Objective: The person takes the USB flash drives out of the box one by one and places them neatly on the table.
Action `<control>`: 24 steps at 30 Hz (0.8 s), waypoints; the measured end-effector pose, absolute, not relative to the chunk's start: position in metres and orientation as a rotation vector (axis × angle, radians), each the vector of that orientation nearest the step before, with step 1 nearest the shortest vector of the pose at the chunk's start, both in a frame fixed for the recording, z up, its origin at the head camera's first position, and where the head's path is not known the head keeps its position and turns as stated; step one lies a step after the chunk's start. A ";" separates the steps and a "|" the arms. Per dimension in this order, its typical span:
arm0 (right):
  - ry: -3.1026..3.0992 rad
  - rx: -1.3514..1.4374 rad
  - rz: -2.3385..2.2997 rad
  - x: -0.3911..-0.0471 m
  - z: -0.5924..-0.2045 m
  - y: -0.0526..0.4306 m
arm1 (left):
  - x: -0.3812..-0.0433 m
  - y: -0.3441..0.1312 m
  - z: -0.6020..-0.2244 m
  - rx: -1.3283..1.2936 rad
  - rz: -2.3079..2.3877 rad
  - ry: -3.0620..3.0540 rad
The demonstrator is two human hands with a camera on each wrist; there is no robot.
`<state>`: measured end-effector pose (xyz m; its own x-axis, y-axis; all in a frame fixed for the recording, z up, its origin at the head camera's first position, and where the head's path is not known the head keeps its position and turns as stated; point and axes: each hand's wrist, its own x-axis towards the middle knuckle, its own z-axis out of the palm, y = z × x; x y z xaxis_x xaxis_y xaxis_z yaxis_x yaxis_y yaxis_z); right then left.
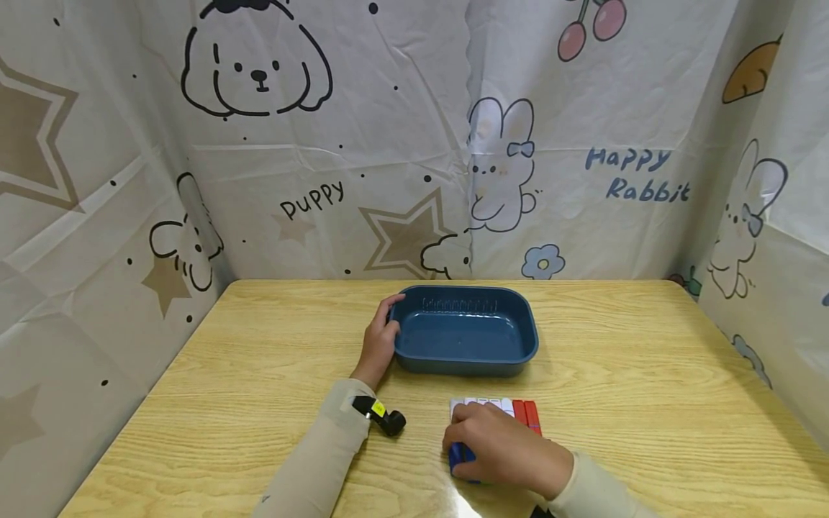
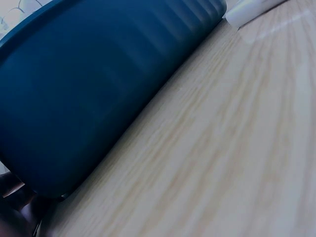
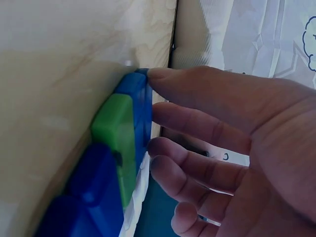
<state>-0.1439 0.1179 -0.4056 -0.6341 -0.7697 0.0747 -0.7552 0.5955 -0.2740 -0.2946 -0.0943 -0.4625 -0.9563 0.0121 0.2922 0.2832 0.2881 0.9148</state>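
A dark blue plastic basin [image 1: 463, 367] stands upright on the table. My left hand [image 1: 378, 347] grips its left end, fingers at the rim; in the left wrist view the basin's outer wall [image 2: 113, 74] fills the upper left, with dark fingertips at its near corner. In front of the basin lies a group of coloured blocks, with white blocks [image 1: 507, 406] and red blocks [image 1: 532, 414] at the back. Over this group, my right hand [image 1: 499, 446] pinches a blue block [image 1: 456, 458] at the left end. A green block [image 3: 112, 118] sits among blue ones in the right wrist view.
The wood-grain table [image 1: 259, 345] runs under everything. A printed cloth [image 1: 363, 129] hangs at the back and both sides. On the left sleeve sits a small black wrist camera [image 1: 391, 422].
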 end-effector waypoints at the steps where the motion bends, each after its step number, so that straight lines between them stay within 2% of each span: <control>1: 2.758 -1.313 -0.430 -0.144 -0.405 0.118 | -0.295 -0.094 -0.463 -0.273 -1.728 -2.327; 13: 2.754 -1.296 -0.410 -0.145 -0.406 0.118 | -0.294 -0.096 -0.464 -0.270 -1.730 -2.330; 16: 2.755 -1.295 -0.411 -0.144 -0.406 0.118 | -0.281 -0.093 -0.447 -0.272 -1.750 -2.326; 20: 2.750 -1.284 -0.412 -0.144 -0.405 0.117 | -0.280 -0.093 -0.443 -0.261 -1.776 -2.323; 24: 2.740 -1.272 -0.419 -0.143 -0.404 0.117 | -0.295 -0.096 -0.463 -0.257 -1.780 -2.312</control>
<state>-0.1435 0.1169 -0.4042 -0.6488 -0.7603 0.0320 -0.7351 0.6153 -0.2847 -0.2950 -0.0962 -0.4627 -0.9623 0.0089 0.2718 0.2650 0.2546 0.9300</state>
